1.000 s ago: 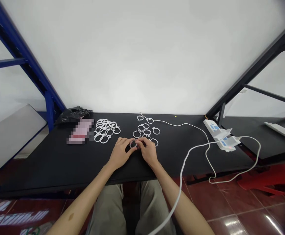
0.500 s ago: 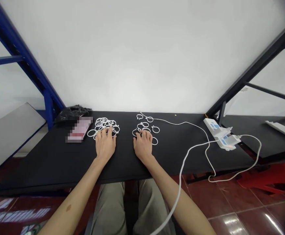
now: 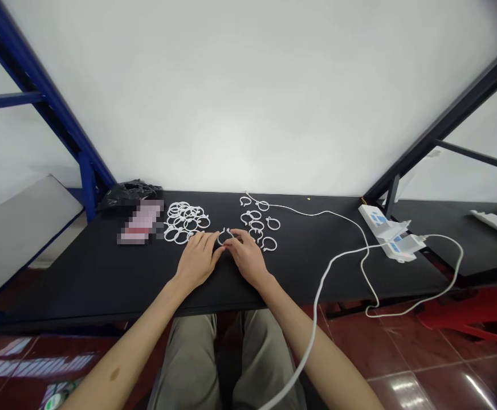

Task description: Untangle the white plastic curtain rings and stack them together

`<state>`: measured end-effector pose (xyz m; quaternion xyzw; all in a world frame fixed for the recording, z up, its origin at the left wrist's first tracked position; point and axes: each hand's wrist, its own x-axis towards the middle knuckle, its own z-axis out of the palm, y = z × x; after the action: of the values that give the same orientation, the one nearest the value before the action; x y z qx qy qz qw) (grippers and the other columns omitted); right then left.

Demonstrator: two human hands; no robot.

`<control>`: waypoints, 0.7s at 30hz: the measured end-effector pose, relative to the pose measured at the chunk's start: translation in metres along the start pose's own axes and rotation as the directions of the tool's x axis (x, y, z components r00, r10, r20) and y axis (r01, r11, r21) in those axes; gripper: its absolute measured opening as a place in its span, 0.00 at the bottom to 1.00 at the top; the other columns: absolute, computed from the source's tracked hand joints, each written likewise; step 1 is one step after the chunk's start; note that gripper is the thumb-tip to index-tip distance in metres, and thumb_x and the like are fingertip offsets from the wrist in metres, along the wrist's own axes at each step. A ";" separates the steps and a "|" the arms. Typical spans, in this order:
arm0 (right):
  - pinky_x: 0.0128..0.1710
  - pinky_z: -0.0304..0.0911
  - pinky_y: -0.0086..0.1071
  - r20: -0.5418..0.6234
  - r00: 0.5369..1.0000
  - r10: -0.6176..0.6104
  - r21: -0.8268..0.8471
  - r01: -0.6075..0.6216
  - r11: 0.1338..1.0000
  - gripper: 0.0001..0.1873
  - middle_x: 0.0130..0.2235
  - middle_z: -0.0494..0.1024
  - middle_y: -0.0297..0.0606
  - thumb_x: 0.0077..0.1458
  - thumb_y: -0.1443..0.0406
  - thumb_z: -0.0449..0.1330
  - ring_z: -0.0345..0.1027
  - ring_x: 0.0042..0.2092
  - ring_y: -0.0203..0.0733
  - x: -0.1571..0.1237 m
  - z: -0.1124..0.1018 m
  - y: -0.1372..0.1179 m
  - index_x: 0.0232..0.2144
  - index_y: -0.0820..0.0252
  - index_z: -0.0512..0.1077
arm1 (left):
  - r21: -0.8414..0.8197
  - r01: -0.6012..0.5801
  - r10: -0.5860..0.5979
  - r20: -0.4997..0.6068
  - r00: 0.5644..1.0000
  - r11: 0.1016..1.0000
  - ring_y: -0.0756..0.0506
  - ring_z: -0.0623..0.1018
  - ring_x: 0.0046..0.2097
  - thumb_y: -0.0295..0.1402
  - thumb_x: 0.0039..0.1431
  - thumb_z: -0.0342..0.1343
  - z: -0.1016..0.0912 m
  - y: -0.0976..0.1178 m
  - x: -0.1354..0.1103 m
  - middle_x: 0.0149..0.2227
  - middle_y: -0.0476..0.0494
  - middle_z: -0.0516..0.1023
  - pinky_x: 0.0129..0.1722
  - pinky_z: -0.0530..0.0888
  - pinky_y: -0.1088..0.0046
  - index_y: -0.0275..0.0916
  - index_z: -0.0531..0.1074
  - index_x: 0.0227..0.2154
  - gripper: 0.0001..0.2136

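Note:
Between my two hands is a single white ring (image 3: 219,237), an open loop with small knobs at its parted ends, which point to the back. The fingers of my left hand (image 3: 196,259) are closed on its left side. My right hand (image 3: 249,257) pinches its right side, and the fingers hide part of the loop. Beyond my left hand is a heap of similar white rings (image 3: 183,221), overlapping one another. To the right of the held ring, several more white rings (image 3: 269,244) lie loosely scattered near my right hand.
A pink pixelated object (image 3: 139,222) and a black plastic bag (image 3: 129,193) lie at the left on the black table (image 3: 103,279). A white power strip (image 3: 383,230) stands at the right. Its white cable (image 3: 317,302) runs across the front, near my right forearm.
Both hands have moved inward from the two groups of rings and met in the middle. One ring is now held between them. The view has shifted slightly.

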<state>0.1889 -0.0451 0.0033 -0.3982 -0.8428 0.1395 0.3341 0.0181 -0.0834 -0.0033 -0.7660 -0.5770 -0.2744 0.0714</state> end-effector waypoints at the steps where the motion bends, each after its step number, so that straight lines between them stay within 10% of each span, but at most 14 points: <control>1: 0.47 0.69 0.37 0.000 1.000 -0.024 0.033 0.024 0.999 0.10 0.54 0.70 0.42 0.64 0.65 0.54 0.70 0.45 0.41 -0.001 0.000 0.000 0.40 0.53 0.76 | -0.029 0.010 -0.010 -0.010 1.000 1.000 0.36 0.72 0.49 0.39 0.68 0.43 0.000 0.001 -0.001 0.47 0.33 0.76 0.50 0.69 0.54 0.35 0.68 0.53 0.18; 7: 0.52 0.68 0.37 -0.016 0.991 -0.132 0.175 0.133 0.976 0.09 0.54 0.71 0.46 0.64 0.64 0.54 0.71 0.51 0.42 -0.006 -0.001 0.001 0.41 0.57 0.74 | -0.156 0.040 -0.051 -0.069 0.996 0.987 0.41 0.74 0.44 0.36 0.68 0.45 -0.001 -0.006 -0.003 0.39 0.40 0.78 0.45 0.72 0.62 0.39 0.70 0.50 0.13; 12: 0.50 0.70 0.36 -0.063 0.998 0.013 0.310 0.008 0.951 0.22 0.48 0.75 0.42 0.63 0.66 0.53 0.74 0.46 0.39 -0.007 -0.003 0.000 0.59 0.56 0.60 | -0.181 0.011 -0.031 -0.110 0.993 0.984 0.43 0.74 0.44 0.35 0.69 0.46 -0.002 -0.007 -0.003 0.41 0.41 0.78 0.46 0.72 0.64 0.40 0.72 0.47 0.12; 21: 0.39 0.70 0.34 -0.080 0.988 0.133 0.304 -0.103 0.947 0.10 0.37 0.75 0.38 0.61 0.62 0.57 0.71 0.34 0.38 -0.003 -0.008 -0.001 0.43 0.56 0.75 | -0.126 -0.104 0.097 -0.062 0.993 0.987 0.44 0.74 0.39 0.38 0.68 0.48 -0.002 -0.004 -0.006 0.35 0.43 0.79 0.43 0.70 0.64 0.43 0.76 0.43 0.12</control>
<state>0.1952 -0.0480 0.0079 -0.3996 -0.7689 0.2649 0.4230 0.0126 -0.0880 -0.0054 -0.7891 -0.5165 -0.3284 0.0512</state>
